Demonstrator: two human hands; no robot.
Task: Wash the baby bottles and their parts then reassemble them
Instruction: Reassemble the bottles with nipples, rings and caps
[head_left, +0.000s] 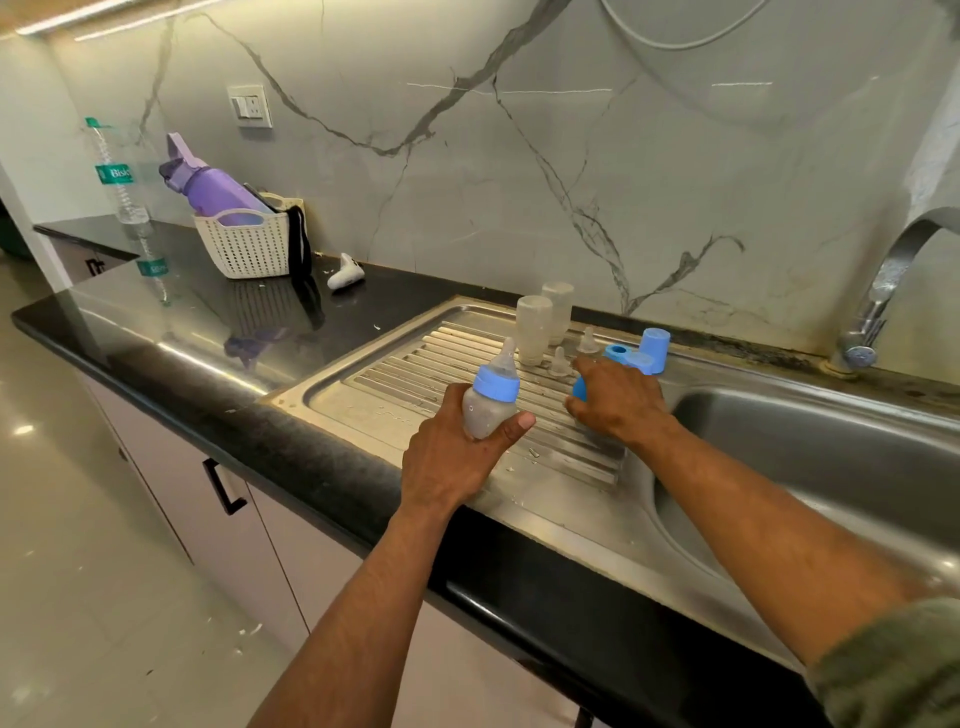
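a person stands at a steel sink's ribbed draining board (395, 364) set in a black tabletop (171, 332). the left hand (457, 457) grips an assembled baby bottle (491, 397) with a blue collar and clear teat, held tilted above the board's near side. the right hand (618, 400) curls over a blue part (579, 388) on the board. behind it stand two clear bottle bodies (543, 325), loose teats (559, 362) and blue caps (653, 349).
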